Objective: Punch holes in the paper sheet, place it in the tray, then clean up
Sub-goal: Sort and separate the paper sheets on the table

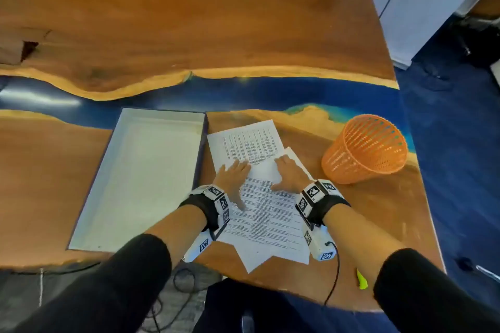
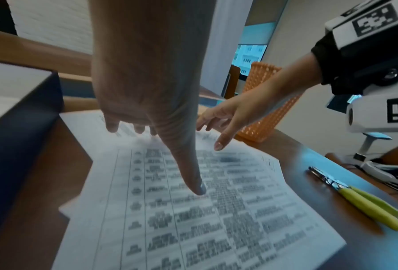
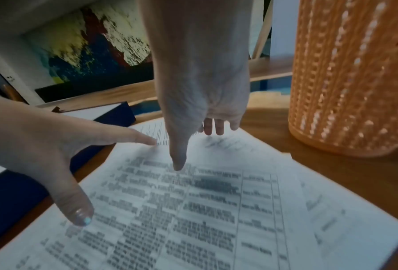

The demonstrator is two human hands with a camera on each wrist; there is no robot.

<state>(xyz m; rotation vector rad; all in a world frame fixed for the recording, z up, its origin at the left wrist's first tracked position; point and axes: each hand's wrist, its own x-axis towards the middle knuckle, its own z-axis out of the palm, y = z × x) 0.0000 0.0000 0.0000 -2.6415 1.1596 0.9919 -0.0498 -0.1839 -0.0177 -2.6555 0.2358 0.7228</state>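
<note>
Printed paper sheets (image 1: 259, 219) lie fanned in a loose pile on the wooden table, just right of the tray. My left hand (image 1: 233, 175) and right hand (image 1: 289, 173) rest flat on the pile's far half, fingers straight, thumbs spread toward each other. In the left wrist view my left hand (image 2: 147, 95) touches the paper (image 2: 216, 228) with its thumb. My right hand (image 3: 202, 95) does the same in its own wrist view. The white tray (image 1: 140, 127) with dark outer walls holds nothing. A yellow-handled hole punch (image 2: 366, 202) lies at the table's near right edge.
An orange mesh basket (image 1: 365, 149) stands right of the paper, close to my right hand. A blue resin strip (image 1: 270, 92) crosses the table behind the tray. The table's front edge (image 1: 270, 289) is near my arms, with cables hanging below.
</note>
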